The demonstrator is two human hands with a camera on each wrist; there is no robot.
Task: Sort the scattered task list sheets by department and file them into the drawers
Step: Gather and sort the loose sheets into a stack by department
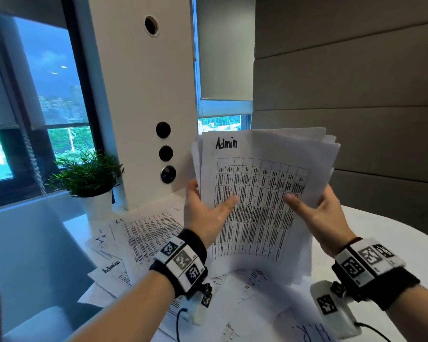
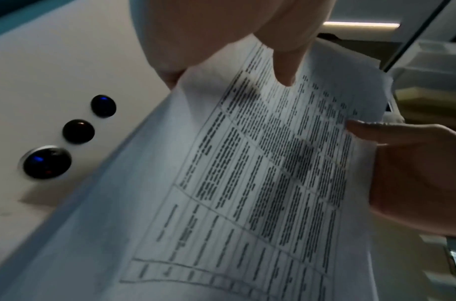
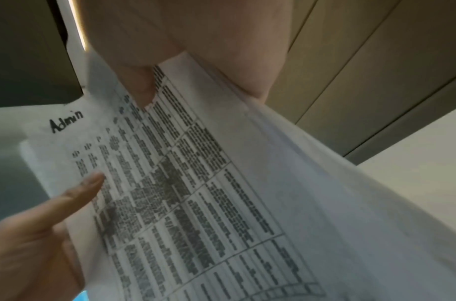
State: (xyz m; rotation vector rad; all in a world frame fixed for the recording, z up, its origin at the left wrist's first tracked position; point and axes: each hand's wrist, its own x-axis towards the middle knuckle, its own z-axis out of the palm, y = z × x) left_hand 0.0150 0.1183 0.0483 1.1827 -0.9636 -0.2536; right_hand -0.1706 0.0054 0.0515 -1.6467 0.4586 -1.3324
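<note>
Hands (image 1: pixel 262 213) at sheet stack (image 1: pixel 262 174) edges

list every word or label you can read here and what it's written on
"Admin": handwritten atop the front sheet of the stack held by the left hand and right hand.
"Admin": on a sheet lying on the table.
"H.R.": upside down on a sheet at the near edge.
"IT", apparently: on sheets by the potted plant.
Printed table text: too blurred.
</note>
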